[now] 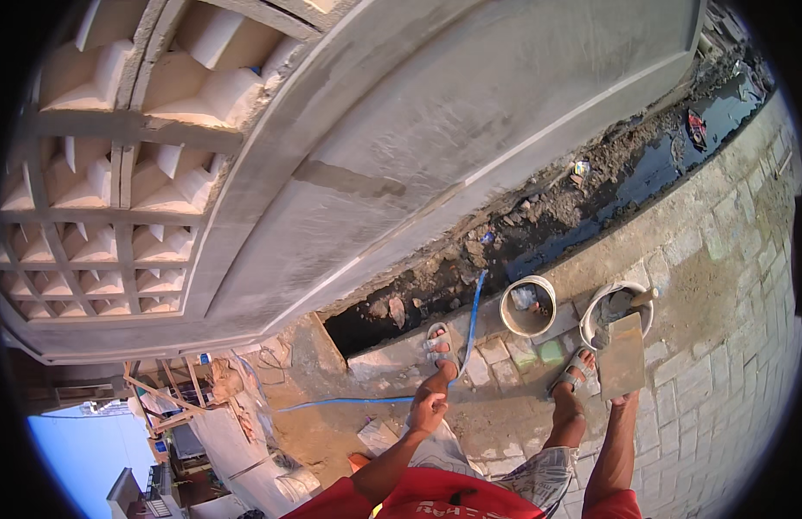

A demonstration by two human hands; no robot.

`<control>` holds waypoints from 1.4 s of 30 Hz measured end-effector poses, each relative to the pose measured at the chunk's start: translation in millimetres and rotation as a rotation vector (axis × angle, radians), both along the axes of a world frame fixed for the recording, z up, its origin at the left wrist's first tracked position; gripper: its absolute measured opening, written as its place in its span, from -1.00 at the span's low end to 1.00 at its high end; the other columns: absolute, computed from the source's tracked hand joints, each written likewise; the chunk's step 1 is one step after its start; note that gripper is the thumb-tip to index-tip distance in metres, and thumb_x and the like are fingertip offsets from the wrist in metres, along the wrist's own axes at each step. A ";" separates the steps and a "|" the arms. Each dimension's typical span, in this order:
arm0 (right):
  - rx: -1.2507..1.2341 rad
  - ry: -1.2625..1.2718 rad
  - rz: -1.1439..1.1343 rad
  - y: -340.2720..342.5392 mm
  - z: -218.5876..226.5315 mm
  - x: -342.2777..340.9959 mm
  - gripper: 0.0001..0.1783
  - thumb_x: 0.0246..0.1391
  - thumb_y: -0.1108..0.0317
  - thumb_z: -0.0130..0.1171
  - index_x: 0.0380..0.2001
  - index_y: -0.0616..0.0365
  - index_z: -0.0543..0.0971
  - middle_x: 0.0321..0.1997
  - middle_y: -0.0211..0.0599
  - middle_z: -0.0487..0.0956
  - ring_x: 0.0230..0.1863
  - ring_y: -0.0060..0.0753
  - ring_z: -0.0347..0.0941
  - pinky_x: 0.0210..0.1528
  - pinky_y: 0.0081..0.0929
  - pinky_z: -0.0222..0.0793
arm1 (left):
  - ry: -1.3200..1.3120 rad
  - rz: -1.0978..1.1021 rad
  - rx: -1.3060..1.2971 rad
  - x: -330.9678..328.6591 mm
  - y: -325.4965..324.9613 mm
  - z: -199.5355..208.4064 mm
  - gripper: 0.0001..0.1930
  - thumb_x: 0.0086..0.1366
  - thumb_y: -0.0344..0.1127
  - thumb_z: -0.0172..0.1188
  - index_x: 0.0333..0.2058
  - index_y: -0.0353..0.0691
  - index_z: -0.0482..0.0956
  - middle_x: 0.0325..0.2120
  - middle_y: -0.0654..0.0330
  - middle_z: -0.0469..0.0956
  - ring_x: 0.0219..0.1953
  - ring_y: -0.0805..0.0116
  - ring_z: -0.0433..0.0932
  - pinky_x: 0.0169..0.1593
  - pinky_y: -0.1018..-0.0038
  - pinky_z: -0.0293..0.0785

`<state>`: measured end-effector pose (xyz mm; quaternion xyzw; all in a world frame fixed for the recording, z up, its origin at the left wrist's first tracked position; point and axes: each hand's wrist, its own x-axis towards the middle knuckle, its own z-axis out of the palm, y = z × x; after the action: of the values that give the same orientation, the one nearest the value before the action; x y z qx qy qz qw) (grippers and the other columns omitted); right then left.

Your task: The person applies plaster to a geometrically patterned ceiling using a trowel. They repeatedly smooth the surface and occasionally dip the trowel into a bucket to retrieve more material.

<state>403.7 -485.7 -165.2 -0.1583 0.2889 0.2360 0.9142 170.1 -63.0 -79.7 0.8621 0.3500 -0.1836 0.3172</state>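
My right hand (624,399) grips the lower end of a flat rectangular plastering float (622,359), grey-brown with mortar. Its far edge overlaps the rim of a white bucket (587,329) of grey mortar, where a tool with a light handle (645,297) rests; the tool's head is hidden. My left hand (429,412) is closed in a loose fist before my left leg, with nothing visible in it. To the left of the mortar bucket stands a second white bucket (528,306), with murky contents and a pale piece inside.
A grey plastered wall (436,130) with a lattice block section (115,173) rises ahead. Between wall and paving runs an open ditch (609,216) with dark water and rubble. A blue hose (475,311) crosses near my left foot. Wooden framing (172,394) stands at the left.
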 end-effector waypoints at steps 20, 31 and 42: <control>0.116 -0.830 -0.030 523.2 487.7 125.3 -0.24 -0.07 0.40 0.30 0.20 0.22 0.21 0.05 -0.28 0.43 -0.03 -0.45 0.44 -0.02 -0.44 0.45 | 0.071 0.573 -0.433 -124.7 339.2 147.9 -0.67 0.21 -0.27 0.15 -0.06 -0.21 0.44 -0.33 0.14 0.55 -0.49 0.28 0.58 -0.46 0.46 0.52; -0.368 -0.856 -0.322 627.5 526.9 123.8 -0.25 -0.01 0.44 0.24 0.23 0.31 0.16 0.03 -0.19 0.41 0.02 -0.46 0.38 0.06 -0.50 0.36 | -0.032 0.867 -0.546 -166.2 419.4 171.8 -0.67 0.21 -0.26 0.10 -0.06 -0.17 0.35 -0.30 0.08 0.53 -0.47 0.18 0.59 -0.41 0.33 0.54; -0.803 -0.771 -0.404 667.3 546.1 144.5 -0.33 -0.05 0.42 0.23 0.17 0.30 0.30 -0.06 -0.21 0.48 -0.08 -0.47 0.42 -0.03 -0.52 0.37 | 0.055 0.686 -0.686 -129.8 395.9 161.2 -0.63 0.27 -0.19 0.08 0.00 -0.17 0.31 -0.12 0.01 0.44 -0.30 0.07 0.56 -0.24 0.22 0.53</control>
<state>548.2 181.7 380.9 -0.5081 0.0269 -0.1454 0.8485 40.3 333.0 81.6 0.5376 0.5415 -0.1958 0.6160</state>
